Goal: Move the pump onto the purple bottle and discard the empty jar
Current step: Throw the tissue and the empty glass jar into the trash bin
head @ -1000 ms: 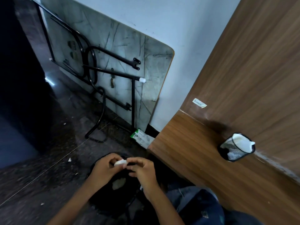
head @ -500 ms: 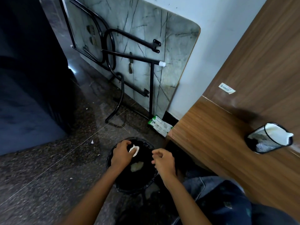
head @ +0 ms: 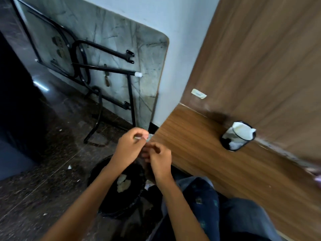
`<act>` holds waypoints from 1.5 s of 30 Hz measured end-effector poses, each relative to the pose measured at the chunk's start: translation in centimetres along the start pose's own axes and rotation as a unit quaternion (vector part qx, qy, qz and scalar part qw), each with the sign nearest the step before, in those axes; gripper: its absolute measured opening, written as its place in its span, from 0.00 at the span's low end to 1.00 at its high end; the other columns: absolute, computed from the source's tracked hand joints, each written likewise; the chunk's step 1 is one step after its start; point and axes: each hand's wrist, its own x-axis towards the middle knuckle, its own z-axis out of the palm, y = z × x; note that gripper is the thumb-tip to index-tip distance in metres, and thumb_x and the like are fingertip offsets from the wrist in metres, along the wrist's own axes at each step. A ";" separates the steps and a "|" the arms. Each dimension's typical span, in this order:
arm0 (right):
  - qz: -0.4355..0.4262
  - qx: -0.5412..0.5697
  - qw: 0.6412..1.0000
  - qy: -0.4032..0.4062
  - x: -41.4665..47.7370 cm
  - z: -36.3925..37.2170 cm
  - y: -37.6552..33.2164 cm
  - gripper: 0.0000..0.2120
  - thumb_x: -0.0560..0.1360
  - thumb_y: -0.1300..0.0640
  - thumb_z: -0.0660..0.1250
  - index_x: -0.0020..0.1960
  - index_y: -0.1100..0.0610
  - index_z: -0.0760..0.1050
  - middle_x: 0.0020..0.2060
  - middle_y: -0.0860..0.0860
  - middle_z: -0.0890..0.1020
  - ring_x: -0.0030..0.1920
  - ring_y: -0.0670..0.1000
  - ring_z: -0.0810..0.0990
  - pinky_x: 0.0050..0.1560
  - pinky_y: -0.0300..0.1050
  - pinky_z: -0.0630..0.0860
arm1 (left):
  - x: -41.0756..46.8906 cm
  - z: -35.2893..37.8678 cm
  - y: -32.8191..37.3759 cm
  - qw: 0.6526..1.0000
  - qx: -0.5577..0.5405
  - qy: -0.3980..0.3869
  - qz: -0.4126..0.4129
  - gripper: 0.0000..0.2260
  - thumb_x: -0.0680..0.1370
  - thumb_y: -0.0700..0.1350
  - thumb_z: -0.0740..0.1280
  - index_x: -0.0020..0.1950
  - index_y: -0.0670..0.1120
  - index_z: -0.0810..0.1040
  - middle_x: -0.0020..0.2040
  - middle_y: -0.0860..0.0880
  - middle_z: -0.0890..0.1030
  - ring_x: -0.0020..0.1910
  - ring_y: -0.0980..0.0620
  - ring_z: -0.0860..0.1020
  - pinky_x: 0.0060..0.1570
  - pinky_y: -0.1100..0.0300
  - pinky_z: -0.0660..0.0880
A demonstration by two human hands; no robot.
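Note:
My left hand [head: 129, 148] is raised over a black waste bin [head: 102, 204] on the floor and pinches a small white piece [head: 139, 137] between thumb and fingers. My right hand [head: 160, 159] is just beside it, fingers curled, fingertips touching the left hand, with nothing visible in it. Pale crumpled scraps [head: 123, 182] lie inside the bin. No jar or pump is in view. A blurred purple-pink shape [head: 317, 178] shows at the right edge of the desk; I cannot tell what it is.
A wooden desk [head: 199, 153] runs to the right of my hands, with a black mesh cup [head: 237, 136] holding white paper near the wood panel. A folded marble-pattern table [head: 121, 54] with black legs leans on the wall. My jeans-clad knees are below.
Both hands have risen from low over the bin to desk-edge height and come together again. The left hand still holds the white piece. The view has tilted and shifted.

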 end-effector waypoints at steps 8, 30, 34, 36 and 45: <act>-0.082 0.052 0.967 0.237 0.2 -18.3 -2.1 0.13 0.75 0.73 0.56 0.42 0.61 0.76 0.32 0.53 0.79 0.27 0.41 0.77 0.31 0.35 0.75 | -1.3 15.8 12.1 0.978 -0.162 -0.106 0.084 0.15 0.73 0.31 0.61 0.39 0.50 0.76 0.40 0.50 0.81 0.37 0.59 0.80 0.37 0.72 0.72; -0.009 -0.037 0.745 0.666 -5.6 -49.9 8.8 0.43 0.64 0.60 0.77 0.73 0.58 0.57 0.68 0.62 0.65 0.68 0.61 0.65 0.70 0.56 0.62 | -5.6 33.4 7.2 0.970 -0.031 -0.242 0.022 0.09 0.76 0.38 0.64 0.41 0.51 0.78 0.39 0.53 0.83 0.34 0.59 0.81 0.33 0.73 0.73; 0.016 -0.024 0.791 0.611 -4.3 -51.6 9.4 0.55 0.63 0.58 0.78 0.76 0.49 0.44 0.76 0.59 0.53 0.75 0.61 0.53 0.73 0.60 0.55 | -5.8 33.6 7.1 0.968 -0.006 -0.250 0.020 0.12 0.75 0.37 0.63 0.39 0.54 0.78 0.38 0.54 0.83 0.34 0.61 0.81 0.31 0.74 0.70; 0.004 -0.007 0.803 0.596 -4.0 -51.8 9.7 0.56 0.63 0.58 0.78 0.76 0.49 0.44 0.76 0.56 0.52 0.76 0.58 0.52 0.75 0.59 0.53 | -5.8 33.5 7.1 0.969 -0.004 -0.246 0.021 0.13 0.75 0.36 0.64 0.39 0.54 0.78 0.38 0.54 0.83 0.34 0.61 0.81 0.31 0.75 0.70; -0.037 0.006 0.802 0.596 -4.4 -50.0 8.5 0.38 0.62 0.56 0.78 0.66 0.52 0.64 0.63 0.54 0.74 0.62 0.54 0.73 0.65 0.59 0.71 | -5.9 33.1 7.6 0.967 -0.014 -0.252 0.039 0.12 0.73 0.37 0.66 0.44 0.55 0.76 0.42 0.55 0.83 0.39 0.59 0.82 0.40 0.68 0.75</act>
